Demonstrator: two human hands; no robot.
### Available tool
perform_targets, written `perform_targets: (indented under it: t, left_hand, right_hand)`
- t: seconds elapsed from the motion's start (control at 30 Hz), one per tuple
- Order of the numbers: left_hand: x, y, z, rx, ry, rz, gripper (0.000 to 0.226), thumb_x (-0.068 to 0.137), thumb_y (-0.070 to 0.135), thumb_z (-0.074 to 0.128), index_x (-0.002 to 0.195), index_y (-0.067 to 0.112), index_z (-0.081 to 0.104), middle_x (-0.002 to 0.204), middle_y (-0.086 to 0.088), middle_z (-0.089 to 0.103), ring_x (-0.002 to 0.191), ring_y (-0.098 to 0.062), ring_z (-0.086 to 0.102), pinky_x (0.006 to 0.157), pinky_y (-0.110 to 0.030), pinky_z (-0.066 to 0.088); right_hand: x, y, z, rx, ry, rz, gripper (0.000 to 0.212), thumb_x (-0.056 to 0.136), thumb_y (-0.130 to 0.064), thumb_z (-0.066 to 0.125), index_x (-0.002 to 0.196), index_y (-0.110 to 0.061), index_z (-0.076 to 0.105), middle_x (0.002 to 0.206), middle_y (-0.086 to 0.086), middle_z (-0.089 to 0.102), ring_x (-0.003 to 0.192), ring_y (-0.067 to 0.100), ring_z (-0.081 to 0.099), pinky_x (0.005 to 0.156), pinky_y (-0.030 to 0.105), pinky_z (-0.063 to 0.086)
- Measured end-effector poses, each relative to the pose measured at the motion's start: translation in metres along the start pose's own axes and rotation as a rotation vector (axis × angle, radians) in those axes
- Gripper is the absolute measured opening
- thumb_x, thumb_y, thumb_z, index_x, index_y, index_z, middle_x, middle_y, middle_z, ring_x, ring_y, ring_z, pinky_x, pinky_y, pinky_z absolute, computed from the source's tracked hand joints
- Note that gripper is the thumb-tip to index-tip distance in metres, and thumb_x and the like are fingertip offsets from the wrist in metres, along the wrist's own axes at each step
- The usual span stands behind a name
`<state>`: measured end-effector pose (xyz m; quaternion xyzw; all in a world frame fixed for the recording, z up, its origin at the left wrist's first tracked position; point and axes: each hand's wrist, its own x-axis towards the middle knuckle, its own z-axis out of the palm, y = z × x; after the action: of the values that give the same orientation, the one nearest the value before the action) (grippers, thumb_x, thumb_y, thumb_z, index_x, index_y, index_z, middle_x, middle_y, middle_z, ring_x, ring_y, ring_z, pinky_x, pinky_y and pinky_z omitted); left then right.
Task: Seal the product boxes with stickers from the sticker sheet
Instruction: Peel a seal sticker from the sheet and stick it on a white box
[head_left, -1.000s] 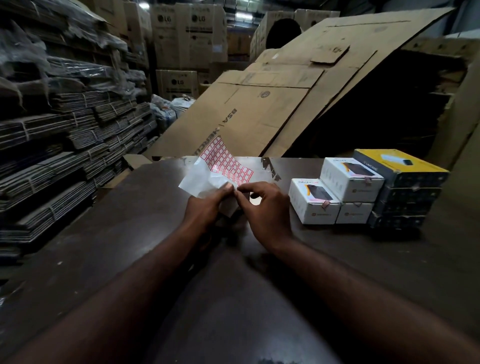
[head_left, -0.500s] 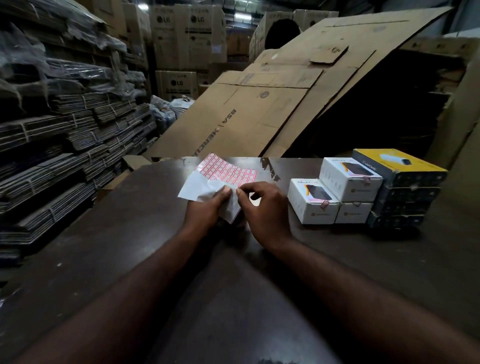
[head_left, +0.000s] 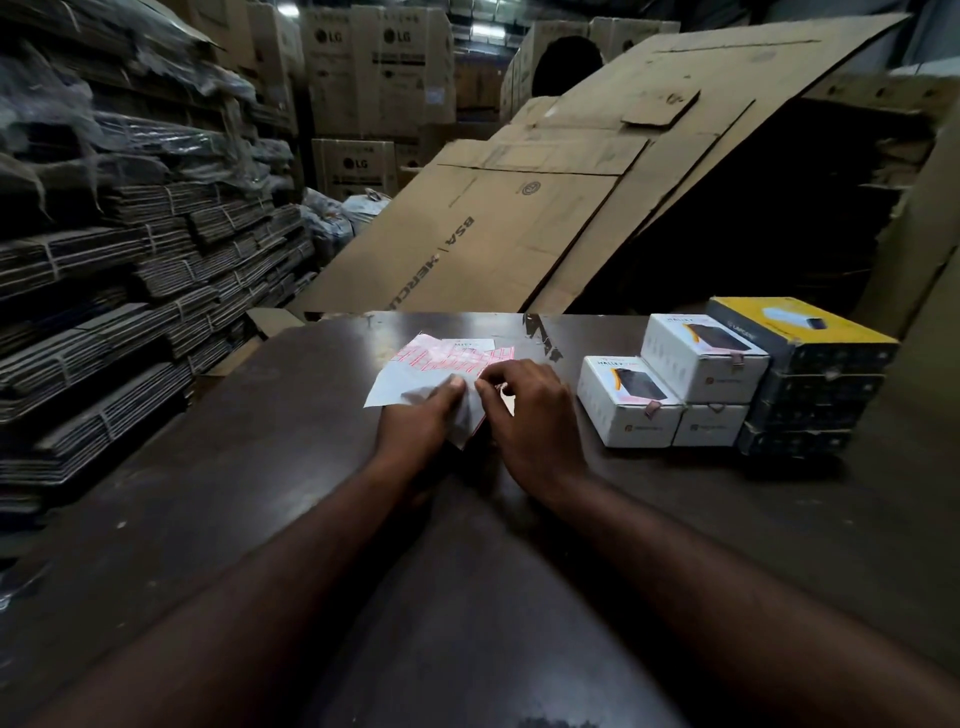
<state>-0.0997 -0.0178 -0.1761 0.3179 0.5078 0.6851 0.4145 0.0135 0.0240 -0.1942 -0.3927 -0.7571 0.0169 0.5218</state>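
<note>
Lowered sticker sheet (head_left: 441, 364) from tilted-up to nearly flat on desk (head_left: 260, 467) over the last second; kept both hands roughly in place. Sits now mid-desk toward the far edge, red grid up, near corner raised off the surface. Gripped at that corner by left hand (head_left: 418, 423), thumb on top. Pinched at its right edge by right hand (head_left: 535, 415), thumb to forefinger; can't tell if already holding a freed sticker.

Step, by my read: peeling one sticker. Next move needs a clean lift without tearing, with the sheet held down. Then carry right to an unsealed box and press across the flap seam.

Just right of hands: three white boxes (head_left: 628, 405), two low, one higher, touching stack of dark boxes (head_left: 810, 395) with yellow-topped box (head_left: 800, 322) on it. Pinkish tabs on front edges of two white ones, probably seals already on.

Readable:
- "HALLEY" on white boxes
- likely "LAPCARE" on yellow-topped box, not certain
- "LG" on cartons (head_left: 379, 67) behind
- "BSA | MERCU", cut off by desk edge, on leaning cardboard sheet (head_left: 519, 234)
- print on sticker sheet too small to read
</note>
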Motion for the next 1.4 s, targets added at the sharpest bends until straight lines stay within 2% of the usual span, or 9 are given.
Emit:
perform_targets:
  t: [0.1,0.27,0.43,0.63,0.87,1.03,1.13,1.27,1.4]
  left_hand:
    - [0.003,-0.001,-0.001,0.036,0.012,0.037,0.033,0.093,0.017,0.067,0.117,-0.007,0.066,0.113,-0.014,0.071,0.084,-0.016,0.066,0.058,-0.008,0.05]
    - [0.003,-0.002,-0.001,0.054,0.023,0.044,0.033,0.093,0.015,0.067,0.121,-0.002,0.066,0.116,-0.014,0.071,0.104,-0.023,0.069,0.068,-0.012,0.053]
    - [0.005,-0.002,-0.002,0.068,0.031,0.05,0.035,0.093,0.016,0.067,0.124,-0.002,0.064,0.117,-0.012,0.07,0.101,-0.019,0.067,0.062,-0.006,0.051]
    - [0.004,-0.003,-0.001,-0.02,0.05,-0.01,0.034,0.091,0.013,0.069,0.122,0.0,0.065,0.114,-0.012,0.072,0.104,-0.027,0.069,0.099,-0.045,0.053]
    - [0.014,0.004,-0.007,-0.076,0.108,-0.049,0.027,0.089,0.013,0.071,0.113,0.001,0.068,0.111,-0.015,0.072,0.103,-0.03,0.069,0.094,-0.048,0.055]
    - [0.036,0.005,-0.032,-0.127,0.135,-0.109,0.013,0.093,0.012,0.066,0.104,0.007,0.067,0.098,-0.009,0.072,0.081,-0.022,0.07,0.061,-0.031,0.059]
    - [0.045,0.005,-0.041,-0.139,0.153,-0.171,0.024,0.092,0.01,0.064,0.116,0.004,0.063,0.106,-0.013,0.072,0.086,-0.025,0.07,0.072,-0.035,0.058]
    - [0.047,0.008,-0.045,-0.076,0.101,-0.247,0.012,0.094,0.011,0.061,0.106,0.013,0.062,0.093,-0.008,0.07,0.078,-0.02,0.065,0.084,-0.035,0.05]
    - [0.048,0.013,-0.05,0.025,-0.012,-0.281,0.015,0.101,0.018,0.05,0.098,0.009,0.061,0.081,-0.008,0.064,0.066,-0.018,0.059,0.064,-0.028,0.048]
  right_hand:
    - [0.0,0.0,0.001,0.088,0.003,0.06,0.007,0.092,-0.024,0.063,0.09,-0.02,0.067,0.089,-0.002,0.069,0.082,0.02,0.062,0.077,0.041,0.05]
    - [0.003,-0.003,-0.003,0.242,-0.007,0.187,0.005,0.091,-0.017,0.068,0.089,-0.015,0.071,0.083,-0.006,0.07,0.076,0.006,0.062,0.07,0.013,0.043]
    - [0.003,-0.003,-0.003,0.318,-0.027,0.254,0.005,0.092,-0.017,0.067,0.089,-0.016,0.071,0.081,-0.009,0.07,0.075,0.001,0.063,0.071,0.015,0.047]
    - [0.002,-0.004,0.001,0.283,-0.056,0.216,0.005,0.093,-0.012,0.063,0.092,-0.016,0.065,0.087,-0.002,0.071,0.081,0.013,0.063,0.071,0.023,0.044]
    - [-0.001,-0.007,0.006,0.284,0.037,0.198,0.003,0.094,-0.014,0.062,0.094,-0.017,0.062,0.087,0.0,0.072,0.084,0.018,0.068,0.075,0.033,0.052]
    - [-0.001,-0.007,0.001,0.358,0.026,0.267,0.003,0.097,-0.017,0.062,0.094,-0.015,0.062,0.072,-0.006,0.07,0.068,0.0,0.064,0.064,0.016,0.045]
    - [-0.002,-0.007,0.002,0.359,0.014,0.271,0.008,0.094,-0.01,0.063,0.094,-0.018,0.064,0.078,-0.009,0.071,0.076,0.0,0.066,0.072,0.018,0.05]
    - [-0.002,-0.006,0.004,0.343,0.026,0.261,0.012,0.091,-0.008,0.066,0.094,-0.02,0.07,0.083,-0.008,0.073,0.082,0.004,0.068,0.077,0.023,0.054]
    - [-0.002,-0.005,0.007,0.337,0.013,0.271,0.012,0.091,-0.008,0.067,0.095,-0.017,0.074,0.088,-0.005,0.075,0.084,0.007,0.069,0.079,0.032,0.056]
